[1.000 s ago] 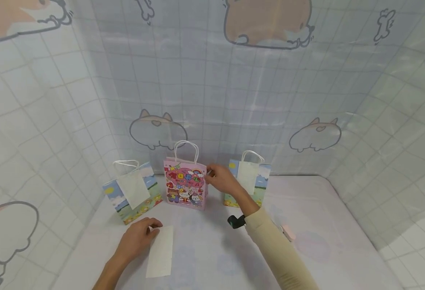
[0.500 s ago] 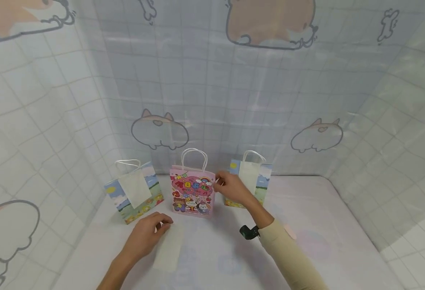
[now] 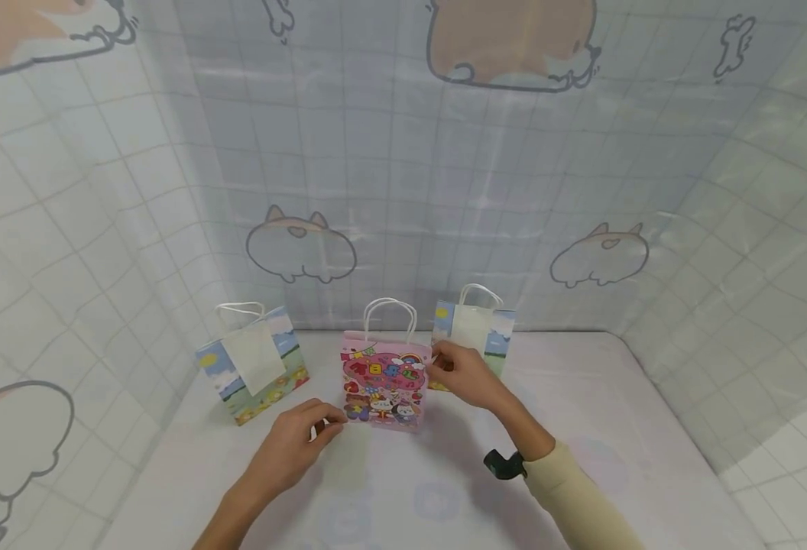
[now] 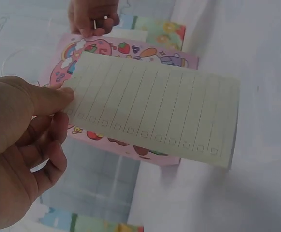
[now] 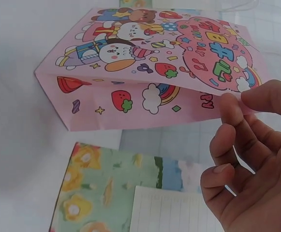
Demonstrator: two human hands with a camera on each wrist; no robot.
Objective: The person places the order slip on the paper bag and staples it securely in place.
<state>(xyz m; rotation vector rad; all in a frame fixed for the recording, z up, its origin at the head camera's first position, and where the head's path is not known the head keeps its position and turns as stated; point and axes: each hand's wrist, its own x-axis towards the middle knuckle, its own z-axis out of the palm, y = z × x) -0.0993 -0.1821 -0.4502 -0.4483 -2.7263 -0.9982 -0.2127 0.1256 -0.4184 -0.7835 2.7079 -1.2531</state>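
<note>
A pink paper gift bag (image 3: 384,386) with cartoon animals and white rope handles stands upright in the middle of the table. My right hand (image 3: 468,376) pinches its right upper edge between thumb and fingertips; the right wrist view shows the bag's folded side panel (image 5: 130,104). In my left hand (image 3: 296,447) a pale sheet of lined paper (image 4: 155,108) with a row of small checkboxes is pinched by one end. The sheet hangs in front of the pink bag, low in the head view, and covers part of the bag's front in the left wrist view.
Two blue-and-green landscape gift bags stand behind, one at left (image 3: 221,374) and one at right (image 3: 500,336). Each has a white sheet on its front. Patterned curtain walls (image 3: 403,191) enclose the table (image 3: 582,397) at back and sides.
The right hand has drawn the pink bag rightward and nearer. The left hand has moved right with the paper sheet, toward the bag. The two landscape bags stay put.
</note>
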